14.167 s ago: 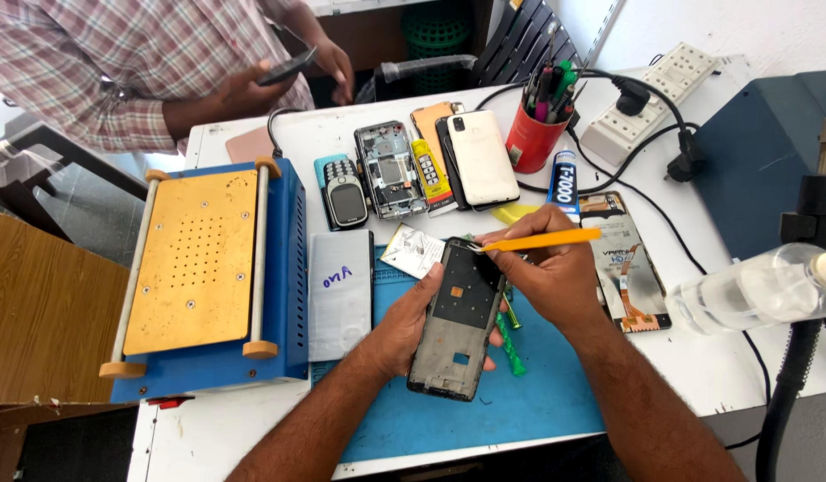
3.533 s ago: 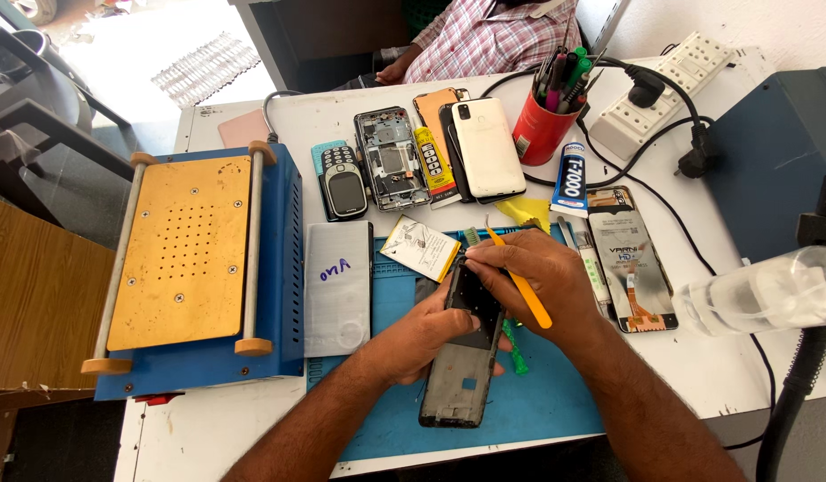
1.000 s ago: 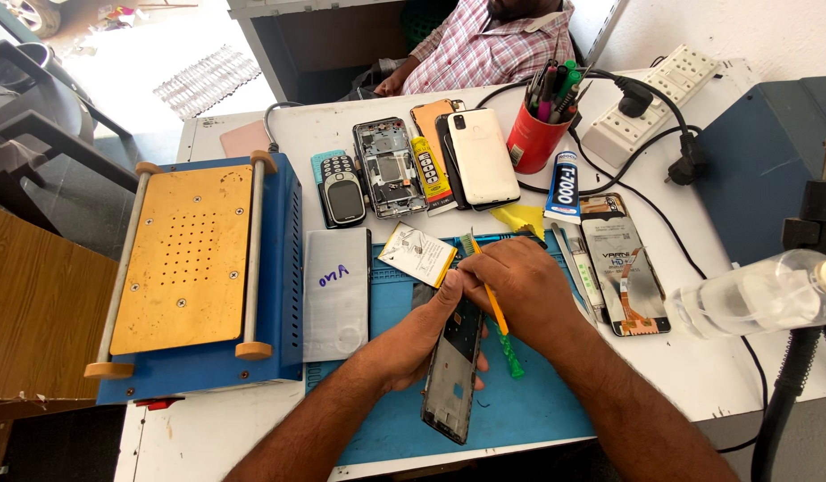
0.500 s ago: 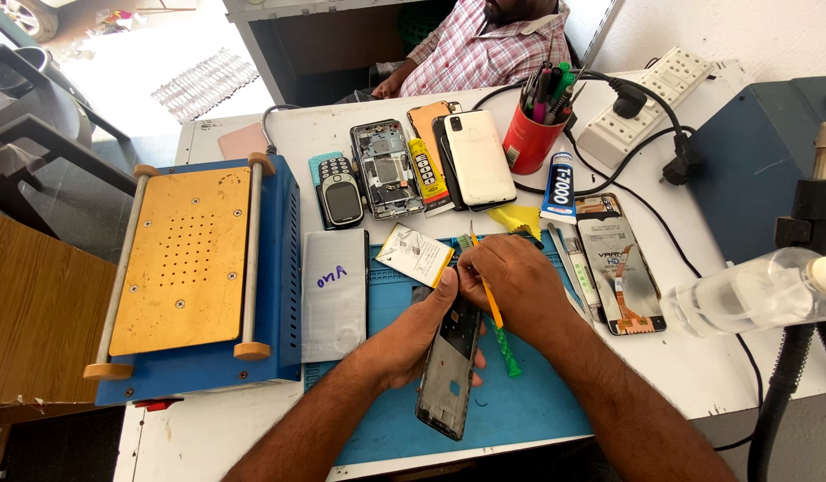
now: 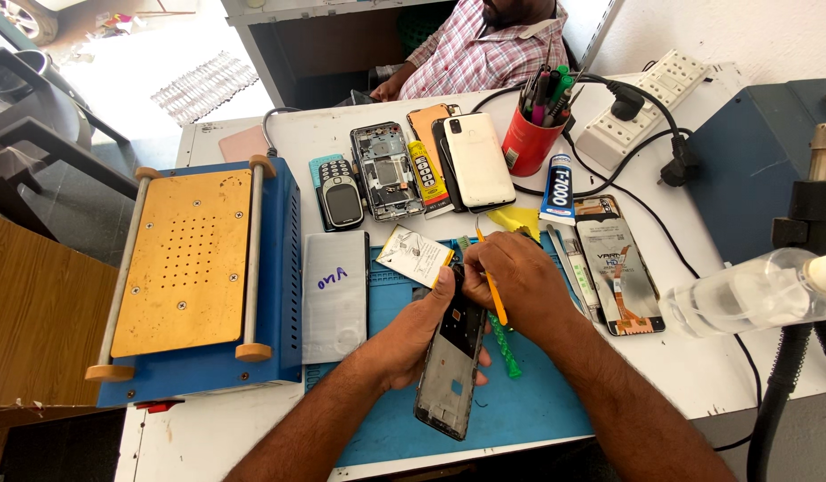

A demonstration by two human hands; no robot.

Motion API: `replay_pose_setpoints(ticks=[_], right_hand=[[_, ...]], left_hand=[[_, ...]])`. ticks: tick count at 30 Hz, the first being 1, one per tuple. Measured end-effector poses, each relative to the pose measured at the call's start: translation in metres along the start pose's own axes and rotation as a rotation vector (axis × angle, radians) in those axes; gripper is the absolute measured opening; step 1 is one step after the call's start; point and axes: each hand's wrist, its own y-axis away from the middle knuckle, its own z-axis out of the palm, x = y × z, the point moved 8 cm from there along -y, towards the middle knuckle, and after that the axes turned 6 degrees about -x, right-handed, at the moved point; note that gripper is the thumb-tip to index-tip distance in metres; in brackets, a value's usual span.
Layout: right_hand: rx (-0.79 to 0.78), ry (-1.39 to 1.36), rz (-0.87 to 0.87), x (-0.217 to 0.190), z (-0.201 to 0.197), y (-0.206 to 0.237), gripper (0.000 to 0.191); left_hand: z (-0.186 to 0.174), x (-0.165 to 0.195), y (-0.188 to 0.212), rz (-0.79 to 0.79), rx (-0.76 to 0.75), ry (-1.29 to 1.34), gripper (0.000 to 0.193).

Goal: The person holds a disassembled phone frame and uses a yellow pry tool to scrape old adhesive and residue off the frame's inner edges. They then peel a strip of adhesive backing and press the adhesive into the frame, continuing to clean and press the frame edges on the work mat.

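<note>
Both hands [image 5: 467, 299] grip the phone frame [image 5: 450, 375] and orange tool [image 5: 493, 295].

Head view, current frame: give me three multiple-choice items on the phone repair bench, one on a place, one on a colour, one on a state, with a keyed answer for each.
1. Where does the grey metal plate lie?
A. Between the blue machine with the yellow perforated top and the blue work mat
B. Inside the cup
C. Under the power strip

2. What colour is the plastic cup of pens and tools?
A. Green
B. Red
C. White

3. How is the black phone frame held?
A. Lying flat, untouched
B. Standing in the cup
C. Gripped by the left hand and tilted, while the right hand works a slim orange pry tool at its top

Answers: 1 A, the plate sits between the machine and the mat. 2 B, the cup is plainly red. 3 C, both hands are on it.
</note>
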Motion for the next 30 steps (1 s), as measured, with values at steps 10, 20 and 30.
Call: replay_pose_setpoints(ticks=[10,20,30], right_hand=[[0.030,-0.121,0.029,0.001,-0.006,0.002,0.025],[0.027,-0.286,0.139,0.015,-0.014,0.006,0.014],[-0.039,-0.065,-0.008,-0.002,-0.013,-0.003,0.026]], left_hand=[[0.002,0.002,0.001,0.053,-0.068,0.044,0.095],[0.000,0.009,0.003,0.105,-0.133,0.086,0.098],[-0.001,0.004,0.002,0.089,-0.154,0.033,0.102]])
